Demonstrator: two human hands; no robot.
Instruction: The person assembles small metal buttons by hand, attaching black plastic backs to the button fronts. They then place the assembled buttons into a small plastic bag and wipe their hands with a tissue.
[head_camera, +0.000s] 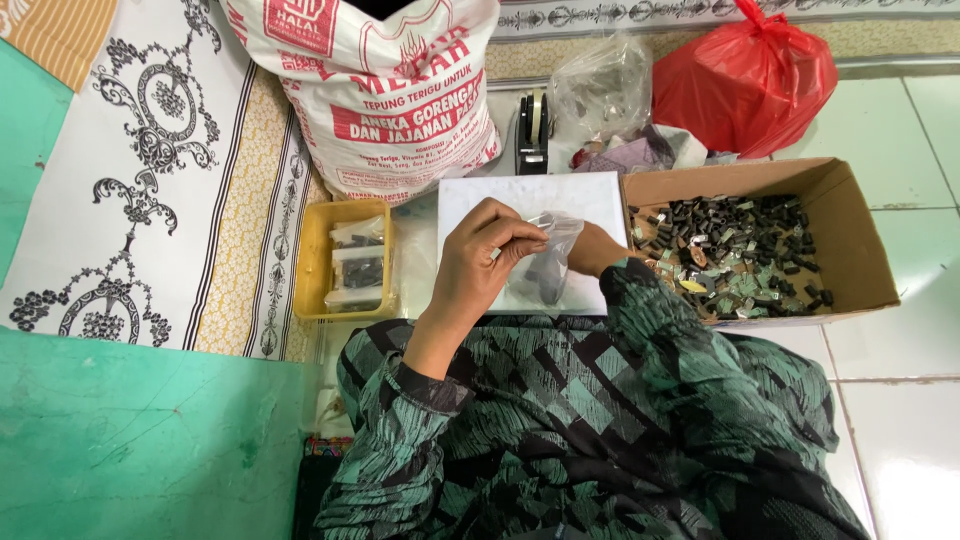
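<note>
Our left hand pinches the small clear plastic bag hanging lengthwise; right hand, beside the cardboard box, fingers hidden.

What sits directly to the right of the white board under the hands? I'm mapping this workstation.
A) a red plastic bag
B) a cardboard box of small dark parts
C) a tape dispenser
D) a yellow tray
B: the cardboard box, filled with small dark parts, lies against the white board's right edge.
</note>
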